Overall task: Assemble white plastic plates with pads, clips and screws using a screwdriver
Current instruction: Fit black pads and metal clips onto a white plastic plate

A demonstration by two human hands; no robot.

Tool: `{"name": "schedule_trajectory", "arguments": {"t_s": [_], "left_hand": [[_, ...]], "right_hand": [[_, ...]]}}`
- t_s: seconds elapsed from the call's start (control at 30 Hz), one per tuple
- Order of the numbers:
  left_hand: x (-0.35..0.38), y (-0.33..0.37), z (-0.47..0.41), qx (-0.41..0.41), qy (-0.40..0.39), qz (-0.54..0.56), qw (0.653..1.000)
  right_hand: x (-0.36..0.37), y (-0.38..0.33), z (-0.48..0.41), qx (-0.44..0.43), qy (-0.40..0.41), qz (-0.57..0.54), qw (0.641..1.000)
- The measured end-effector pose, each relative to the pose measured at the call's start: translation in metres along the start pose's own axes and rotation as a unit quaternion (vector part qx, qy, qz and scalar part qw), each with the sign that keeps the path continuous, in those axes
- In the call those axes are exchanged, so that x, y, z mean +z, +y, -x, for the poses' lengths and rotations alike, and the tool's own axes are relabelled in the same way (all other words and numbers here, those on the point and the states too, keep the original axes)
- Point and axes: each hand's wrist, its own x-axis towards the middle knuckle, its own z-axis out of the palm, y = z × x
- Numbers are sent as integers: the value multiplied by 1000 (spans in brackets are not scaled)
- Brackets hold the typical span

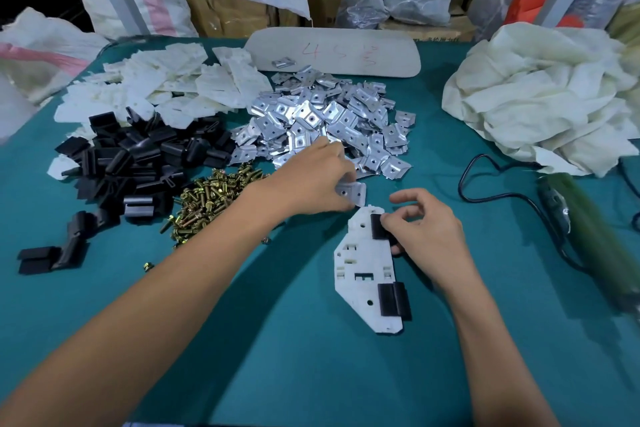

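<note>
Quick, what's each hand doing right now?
Left hand: holding a metal clip.
Right hand: pinching the black pad on the white plate.

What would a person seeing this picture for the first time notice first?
The shiny heap of metal clips in the centre stands out, with black pads and brass screws to its left. In front, the left hand pinches one clip while the right hand holds a pad on the white plate.

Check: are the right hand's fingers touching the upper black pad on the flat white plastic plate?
Touching. Head view shows fingers of the right hand pinching the upper black pad at its right edge.
</note>
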Motion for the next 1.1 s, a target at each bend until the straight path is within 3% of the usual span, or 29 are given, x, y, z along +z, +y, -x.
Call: {"name": "schedule_trajectory", "arguments": {"t_s": [0.13,0.23,0.37,0.5,0.73,1.1], "left_hand": [[-15,-2,33,-35,68,30,997],[-21,9,52,-21,55,48,997],[-18,27,52,11,26,-4,1000],[-13,34,44,18,-3,-20,1000],[-13,41,41,20,23,-18,999],[-9,40,49,11,65,-6,998]], "right_hand": [[0,1,-2,20,-25,-33,999],[-2,3,-4,18,-24,-1,1000],[-2,4,-5,0,-42,89,995],[1,6,-5,15,-53,12,998],[5,2,-3,60,-112,-163,978],[10,0,-3,57,-118,-192,973]]}}
